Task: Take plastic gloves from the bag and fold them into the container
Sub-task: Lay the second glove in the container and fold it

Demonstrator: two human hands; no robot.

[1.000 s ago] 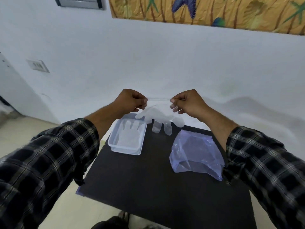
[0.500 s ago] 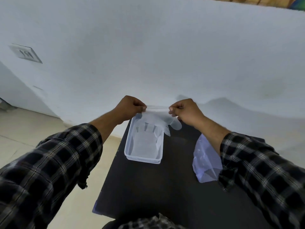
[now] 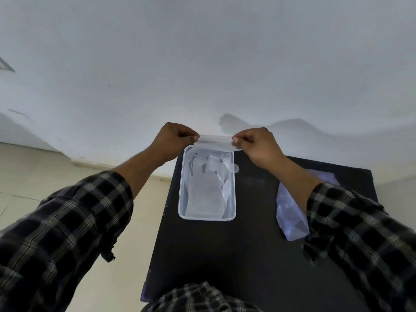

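Your left hand [image 3: 174, 140] and right hand [image 3: 256, 144] are both up at 12 o'clock over the black table [image 3: 225, 255], fists curled, thumb + forefinger pinched tight on the cuff edge of 1 clear plastic glove [image 3: 216, 143]. Left pinches the cuff's left corner, right pinches its right corner, cuff pulled flat and taut between them. The rest of the fingers on both hands are folded into the palm, nothing else held.

The glove hangs down from your pinch into the clear rectangular container [image 3: 183, 188], which sits directly below your hands, w/ its long side running 12 to 6 o'clock. Glove fingers drape inside the far end; 1 rounded bit of the glove spills over the container's right rim at approx 2 o'clock of the box and rests on the tabletop. Can't tell whether more gloves already lie folded under it – the plastic is too see-through.

The pale bluish plastic bag [image 3: 290, 212] lies flat on the table at 3 o'clock of the container, well apart from it, partly hidden under your right forearm and checked sleeve [image 3: 360, 233]. White wall [image 3: 202, 64] behind the table at 12 o'clock; beige tiled floor [image 3: 67, 167] at 9 o'clock.
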